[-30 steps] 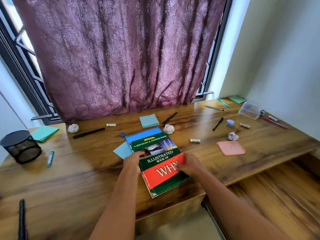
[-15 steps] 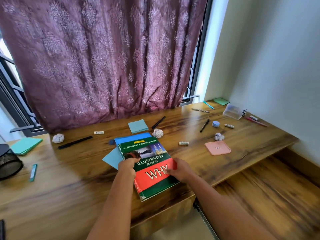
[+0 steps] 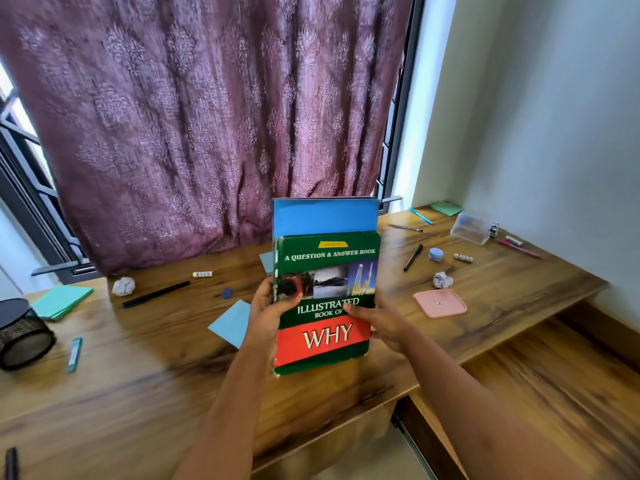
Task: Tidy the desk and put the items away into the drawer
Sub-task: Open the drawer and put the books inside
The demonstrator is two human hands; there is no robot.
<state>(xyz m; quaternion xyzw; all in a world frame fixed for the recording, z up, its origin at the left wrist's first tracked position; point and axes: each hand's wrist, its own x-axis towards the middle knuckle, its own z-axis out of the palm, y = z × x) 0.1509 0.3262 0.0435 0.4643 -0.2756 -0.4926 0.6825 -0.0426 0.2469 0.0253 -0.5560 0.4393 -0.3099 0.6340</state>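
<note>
A green and red book titled "Illustrated Book of Why" stands upright above the wooden desk, with a larger blue book held flat behind it. My left hand grips the left edge of both books and my right hand grips the right edge. The two books are lifted off the desk and face me. Under the desk's front right corner a drawer stands partly pulled out.
A blue paper sheet lies left of the books. Scattered on the desk are crumpled paper balls, pens, a pink lid, a clear box, green notepads and a black mesh holder. A lower wooden shelf sits at the right.
Both hands have lifted the two books from lying flat on the desk to upright in the air. The blue sheet that lay under them stays on the desk.
</note>
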